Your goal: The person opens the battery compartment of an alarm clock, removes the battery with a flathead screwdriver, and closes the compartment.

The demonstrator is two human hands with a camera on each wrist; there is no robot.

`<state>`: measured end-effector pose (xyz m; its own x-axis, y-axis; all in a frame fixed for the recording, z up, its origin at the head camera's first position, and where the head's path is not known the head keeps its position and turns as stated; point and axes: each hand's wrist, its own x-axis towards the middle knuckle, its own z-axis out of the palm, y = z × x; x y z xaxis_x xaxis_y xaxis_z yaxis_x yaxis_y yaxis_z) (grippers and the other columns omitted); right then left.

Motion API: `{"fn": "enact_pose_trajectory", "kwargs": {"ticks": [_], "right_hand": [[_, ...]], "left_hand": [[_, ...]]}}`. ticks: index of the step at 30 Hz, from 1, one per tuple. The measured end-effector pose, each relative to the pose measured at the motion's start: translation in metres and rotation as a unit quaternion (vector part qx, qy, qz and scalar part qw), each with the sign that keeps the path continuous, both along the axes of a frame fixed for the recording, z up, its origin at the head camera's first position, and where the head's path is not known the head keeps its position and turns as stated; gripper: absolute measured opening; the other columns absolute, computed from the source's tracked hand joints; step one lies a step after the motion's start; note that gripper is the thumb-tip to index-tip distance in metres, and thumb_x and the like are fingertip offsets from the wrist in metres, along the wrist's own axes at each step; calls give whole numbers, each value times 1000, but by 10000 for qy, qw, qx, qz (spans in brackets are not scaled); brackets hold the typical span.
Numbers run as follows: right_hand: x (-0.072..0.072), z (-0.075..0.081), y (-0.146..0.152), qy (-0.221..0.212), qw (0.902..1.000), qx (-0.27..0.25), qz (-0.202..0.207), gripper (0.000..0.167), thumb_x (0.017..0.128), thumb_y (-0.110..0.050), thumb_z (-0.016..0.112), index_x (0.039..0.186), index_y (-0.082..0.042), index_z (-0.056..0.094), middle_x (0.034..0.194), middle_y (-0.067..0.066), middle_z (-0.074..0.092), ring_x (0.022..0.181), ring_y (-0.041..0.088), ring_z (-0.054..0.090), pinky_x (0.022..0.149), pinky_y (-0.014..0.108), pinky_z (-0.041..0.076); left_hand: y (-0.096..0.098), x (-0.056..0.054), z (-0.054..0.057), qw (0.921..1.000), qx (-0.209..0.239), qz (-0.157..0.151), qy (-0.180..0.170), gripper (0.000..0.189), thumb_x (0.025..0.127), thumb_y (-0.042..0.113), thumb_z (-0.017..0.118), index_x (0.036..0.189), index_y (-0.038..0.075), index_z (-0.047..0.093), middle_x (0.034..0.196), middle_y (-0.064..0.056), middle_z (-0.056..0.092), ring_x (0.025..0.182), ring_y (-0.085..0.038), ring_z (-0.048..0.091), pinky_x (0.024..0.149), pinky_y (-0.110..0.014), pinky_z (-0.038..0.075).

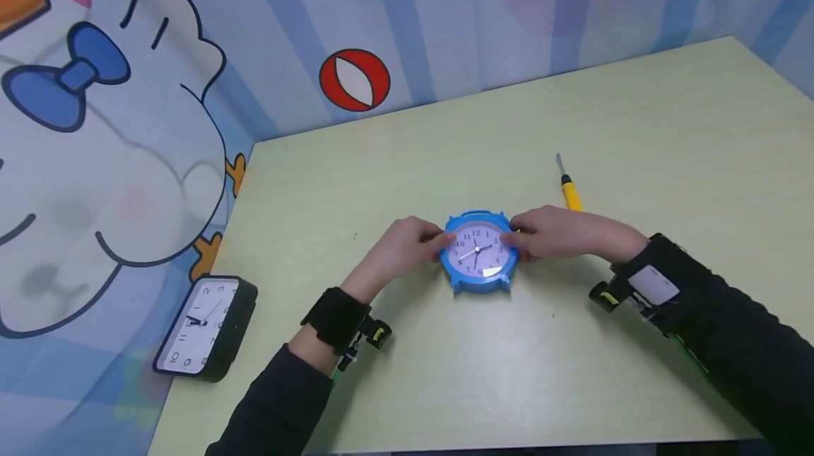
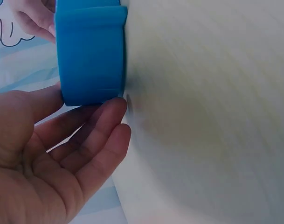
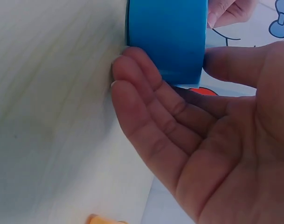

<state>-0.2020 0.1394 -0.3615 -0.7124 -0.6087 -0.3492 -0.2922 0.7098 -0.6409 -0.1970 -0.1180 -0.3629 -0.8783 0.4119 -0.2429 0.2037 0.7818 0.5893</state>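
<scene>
A blue alarm clock (image 1: 480, 237) with a white dial lies face up on the table, between both hands. My left hand (image 1: 410, 249) grips its left rim, thumb on the front edge and fingers curled along the side. On the opposite rim, my right hand (image 1: 552, 232) holds it the same way, thumb over the face's edge. In the left wrist view the clock's blue side wall (image 2: 90, 56) sits between thumb and fingertips. The right wrist view shows the fingers bent under the clock's side (image 3: 167, 42), the thumb touching its front edge.
Behind my right hand lies a screwdriver (image 1: 570, 194) with a yellow handle, its tip pointing away. A black rectangular clock (image 1: 206, 329) stands at the table's left edge. Patterned walls (image 1: 420, 25) border the pale wooden table (image 1: 407, 166) at the back and left.
</scene>
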Motion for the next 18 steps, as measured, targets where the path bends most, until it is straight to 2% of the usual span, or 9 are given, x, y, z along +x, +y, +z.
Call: {"fn": "enact_pose_trajectory", "kwargs": {"ticks": [2,6,10,13,16,18], "right_hand": [[0,-1,-1,42,10000,53,25,30,106,-31,51,98,-4,61,74,3,58,69,17,51,65,30,39],[-1,-1,0,201,9998,80,-27,33,104,-32,55,108,-1,66,75,2,61,69,17,53,64,29,42],[-2,3,3,569,9974,-124,-418,30,102,-26,59,116,-1,68,80,3,65,68,18,54,60,30,44],[-5,7,4,945,9933,-246,-622,25,101,-16,60,121,-2,67,83,5,65,66,19,54,57,31,44],[-9,9,6,1166,9918,-145,-509,33,98,-9,62,131,-6,63,91,9,67,68,20,55,58,32,47],[-12,8,7,1143,9930,38,-285,41,98,-9,64,138,-9,59,97,12,68,73,20,57,60,32,50]], "left_hand": [[0,1,-2,10000,3,25,-30,31,103,33,59,104,7,77,79,-2,66,71,-17,53,63,-25,40],[1,3,-4,10000,17,47,-54,32,103,32,59,113,6,75,86,-3,68,77,-18,58,66,-25,45],[2,6,-2,9996,-89,191,202,38,103,35,59,124,5,70,102,-5,71,89,-18,62,72,-27,51],[6,13,3,9978,-330,285,493,48,101,40,62,132,4,65,115,-8,69,100,-20,64,80,-30,55],[15,21,9,9957,-645,158,648,63,96,48,65,139,2,58,124,-12,65,107,-23,63,86,-35,57],[21,26,12,9949,-809,29,607,72,92,53,68,142,2,55,129,-13,61,108,-23,61,88,-36,57]]}}
